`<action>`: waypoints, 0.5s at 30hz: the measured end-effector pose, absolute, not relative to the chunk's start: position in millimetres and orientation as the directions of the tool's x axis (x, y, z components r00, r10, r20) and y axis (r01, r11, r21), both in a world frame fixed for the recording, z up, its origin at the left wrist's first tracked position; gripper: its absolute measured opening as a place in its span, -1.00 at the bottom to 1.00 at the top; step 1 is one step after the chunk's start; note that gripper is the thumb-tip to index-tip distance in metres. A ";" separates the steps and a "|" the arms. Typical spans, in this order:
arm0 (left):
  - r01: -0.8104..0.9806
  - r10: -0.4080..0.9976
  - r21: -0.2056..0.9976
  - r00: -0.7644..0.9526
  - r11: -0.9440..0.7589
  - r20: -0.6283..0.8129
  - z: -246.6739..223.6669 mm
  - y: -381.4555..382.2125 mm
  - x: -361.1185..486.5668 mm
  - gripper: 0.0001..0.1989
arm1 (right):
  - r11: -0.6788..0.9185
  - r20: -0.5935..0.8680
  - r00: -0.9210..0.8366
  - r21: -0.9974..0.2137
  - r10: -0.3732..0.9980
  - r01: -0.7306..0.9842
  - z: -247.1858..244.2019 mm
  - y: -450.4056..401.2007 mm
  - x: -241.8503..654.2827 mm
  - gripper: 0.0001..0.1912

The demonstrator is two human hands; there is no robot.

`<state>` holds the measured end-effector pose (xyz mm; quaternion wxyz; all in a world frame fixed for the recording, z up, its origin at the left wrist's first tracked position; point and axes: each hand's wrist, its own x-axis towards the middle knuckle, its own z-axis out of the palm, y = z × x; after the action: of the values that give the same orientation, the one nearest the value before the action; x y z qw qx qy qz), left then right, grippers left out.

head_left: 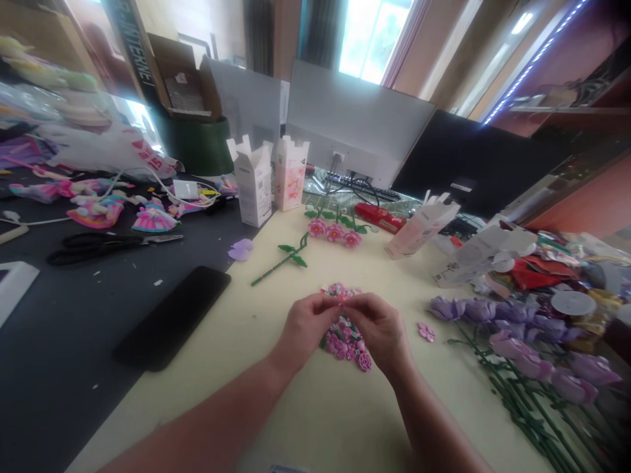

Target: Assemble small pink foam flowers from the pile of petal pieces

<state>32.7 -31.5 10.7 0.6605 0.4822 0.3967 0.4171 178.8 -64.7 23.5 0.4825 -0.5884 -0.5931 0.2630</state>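
My left hand [309, 324] and my right hand [383, 328] meet fingertip to fingertip over the table. Both are closed in a pinch on a tiny pink piece [342, 305], mostly hidden by the fingers. Beneath them lies a pile of small pink flower pieces [349, 343], partly covered by the hands. A loose pink flower piece [426, 332] rests to the right of my right hand. Beyond my left hand lies a green stem with leaves [280, 265]. Further back are several assembled pink flowers [334, 232] on green stems.
Purple and pink roses [522, 348] with green stems lie at the right. Open white boxes [256, 184] stand at the back, near monitors [355, 121]. To the left are a black phone [172, 318], black scissors [98, 246], a purple petal piece [240, 249] and colourful dolls [98, 207].
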 end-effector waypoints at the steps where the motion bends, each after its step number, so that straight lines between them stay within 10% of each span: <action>1: -0.168 0.934 0.969 0.339 0.182 -0.116 10.9 -31.9 32.8 -0.73 | 0.170 0.267 0.159 -0.876 0.951 0.451 23.5 -64.7 179.0 -0.94; 15: -0.076 0.939 0.994 0.340 0.081 -0.051 14.2 -34.1 31.0 -0.73 | 0.080 0.192 0.190 -0.874 0.963 0.479 27.4 -64.6 180.1 -0.94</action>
<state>31.0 -34.1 14.2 0.6165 0.5386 0.4006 0.4116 180.1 -64.6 27.4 0.4539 -0.6237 -0.5778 0.2668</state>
